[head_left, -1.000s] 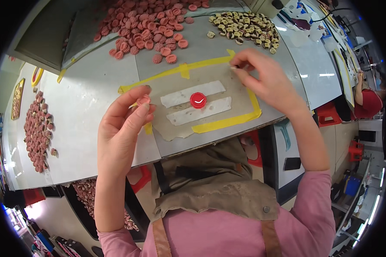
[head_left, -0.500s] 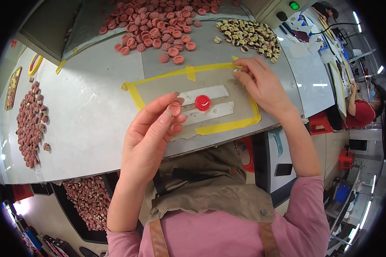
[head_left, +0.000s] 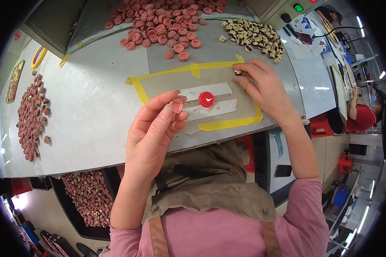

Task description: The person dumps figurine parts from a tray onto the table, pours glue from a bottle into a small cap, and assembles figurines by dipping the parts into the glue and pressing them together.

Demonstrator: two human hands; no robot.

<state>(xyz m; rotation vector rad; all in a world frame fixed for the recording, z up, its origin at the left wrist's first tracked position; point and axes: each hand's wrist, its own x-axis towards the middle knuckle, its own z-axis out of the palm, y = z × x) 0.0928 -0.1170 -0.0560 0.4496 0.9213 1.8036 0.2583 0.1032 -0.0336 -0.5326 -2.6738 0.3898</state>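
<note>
Pinched in the fingertips of my left hand (head_left: 148, 124) is a small pink scalloped cup (head_left: 176, 105), its hollow side facing up toward me. My right hand (head_left: 268, 90) holds a small cream-and-dark piece (head_left: 239, 72) between thumb and fingers, above the far right corner of the taped area. Between the hands lies a round red cap (head_left: 206, 99), resting by two white strips (head_left: 210, 109). Yellow tape (head_left: 231, 123) frames this patch of the table.
A heap of pink cups (head_left: 167, 25) covers the far middle, with a pile of cream-and-dark pieces (head_left: 255, 36) to its right. Filled pink pieces (head_left: 32, 118) cluster at the left, and a black bin (head_left: 88, 201) of them sits below. A co-worker in red (head_left: 364, 113) is at right.
The cream-and-dark piece in my right fingers has turned, showing its dark side. The whole view has shifted slightly; both hands stay in nearly the same places over the table.
</note>
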